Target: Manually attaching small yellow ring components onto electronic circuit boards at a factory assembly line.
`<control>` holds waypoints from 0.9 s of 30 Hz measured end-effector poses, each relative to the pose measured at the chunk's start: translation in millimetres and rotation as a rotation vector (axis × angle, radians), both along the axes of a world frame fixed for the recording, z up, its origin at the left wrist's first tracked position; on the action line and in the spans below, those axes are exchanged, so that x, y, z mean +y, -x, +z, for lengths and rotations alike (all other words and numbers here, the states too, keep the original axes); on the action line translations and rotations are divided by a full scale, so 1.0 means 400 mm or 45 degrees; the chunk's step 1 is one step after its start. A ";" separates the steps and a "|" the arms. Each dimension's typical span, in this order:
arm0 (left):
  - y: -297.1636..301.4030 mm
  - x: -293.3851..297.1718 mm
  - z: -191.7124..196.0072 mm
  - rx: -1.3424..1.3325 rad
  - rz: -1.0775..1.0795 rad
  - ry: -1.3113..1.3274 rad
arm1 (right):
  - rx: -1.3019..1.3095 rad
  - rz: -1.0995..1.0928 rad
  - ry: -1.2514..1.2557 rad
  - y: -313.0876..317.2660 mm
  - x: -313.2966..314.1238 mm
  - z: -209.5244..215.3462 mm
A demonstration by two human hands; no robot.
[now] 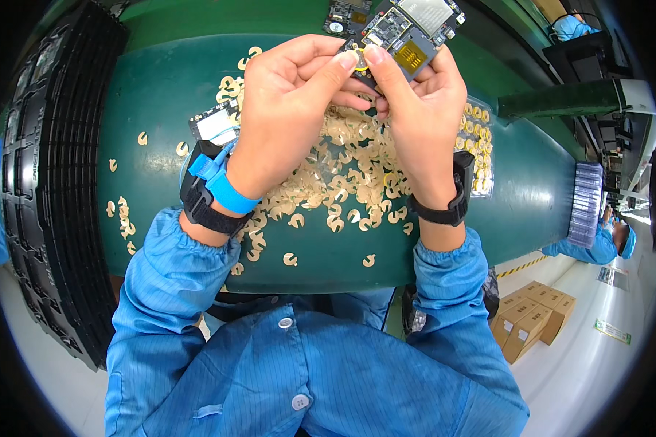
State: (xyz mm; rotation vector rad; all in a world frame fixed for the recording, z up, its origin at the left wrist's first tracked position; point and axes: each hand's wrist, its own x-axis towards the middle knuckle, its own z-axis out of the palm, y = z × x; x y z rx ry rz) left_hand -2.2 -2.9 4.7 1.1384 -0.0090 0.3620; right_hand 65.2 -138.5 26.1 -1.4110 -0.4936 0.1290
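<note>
Both my hands hold a black circuit board (414,45) above the far middle of the green table. My left hand (288,109) is closed on the board's near left corner. My right hand (424,109) is closed on its near right side. Both thumb tips press beside a small round part with a yellow rim (361,61), which sits at that corner; the thumbs partly cover it. Beneath my hands lies a loose heap of cream, C-shaped pieces (357,171). Another board with a white area (217,126) lies partly hidden behind my left wrist.
A clear tray of round yellow parts (482,156) lies right of my right wrist. More boards (342,16) are at the far edge. Black trays (55,175) stand stacked at left, clear plastic trays (584,204) at right. Cardboard boxes (532,317) and a person in blue (596,246) are beyond.
</note>
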 end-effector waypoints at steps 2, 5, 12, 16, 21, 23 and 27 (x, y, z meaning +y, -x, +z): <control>0.000 0.003 -0.003 -0.007 0.000 0.000 | 0.006 0.001 0.020 -0.005 -0.004 0.006; -0.004 0.012 -0.010 0.024 0.028 -0.008 | 0.115 0.046 0.181 -0.030 -0.024 0.027; -0.007 0.004 -0.009 0.258 0.128 0.080 | 0.021 -0.029 0.626 -0.291 -0.133 0.069; -0.008 0.006 -0.018 0.291 0.007 -0.042 | 0.075 -0.097 0.865 -0.574 -0.206 0.016; -0.010 0.000 -0.015 0.284 0.001 -0.059 | 0.060 -0.415 0.805 -0.668 -0.286 -0.054; -0.006 0.006 -0.018 0.307 0.008 -0.049 | -0.090 -0.475 0.881 -0.632 -0.310 -0.056; -0.002 0.003 -0.008 0.305 0.015 -0.055 | -0.577 -0.186 1.122 -0.346 -0.351 0.037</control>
